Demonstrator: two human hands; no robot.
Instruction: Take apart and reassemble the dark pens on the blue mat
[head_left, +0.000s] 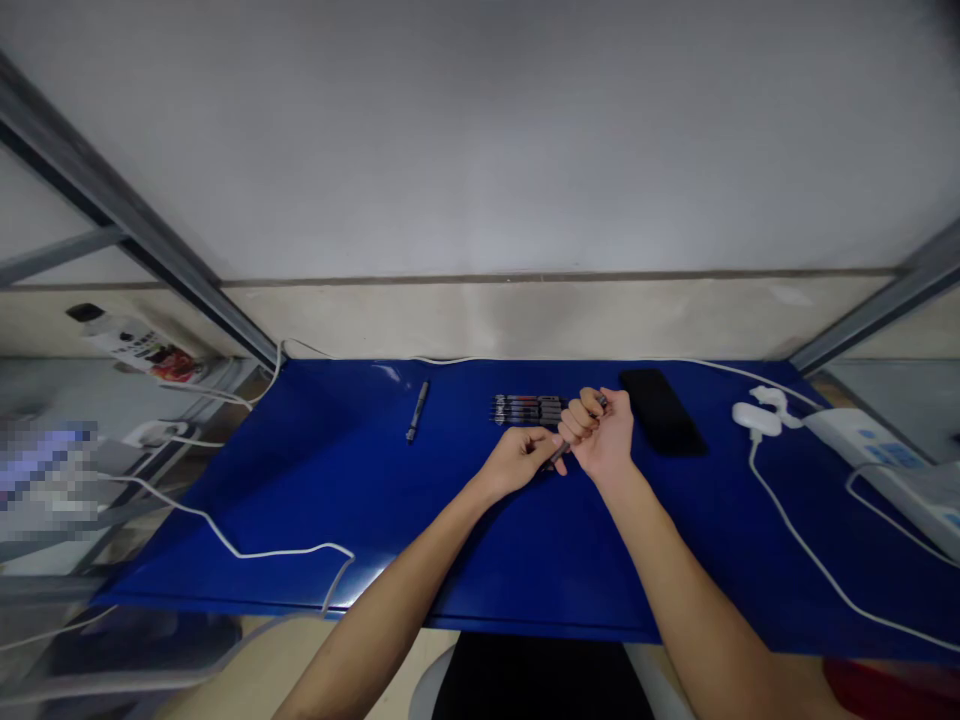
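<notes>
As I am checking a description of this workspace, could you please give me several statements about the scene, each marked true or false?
1. The left hand and the right hand are together at a dark slender object. True.
2. A black slab lies on the blue tabletop. True.
3. The black slab lies to the left of both hands. False: it lies to their right.
4. A single pen lies left of a row of pens. True.
5. The single pen touches the row of pens. False: bare blue tabletop separates them.
</notes>
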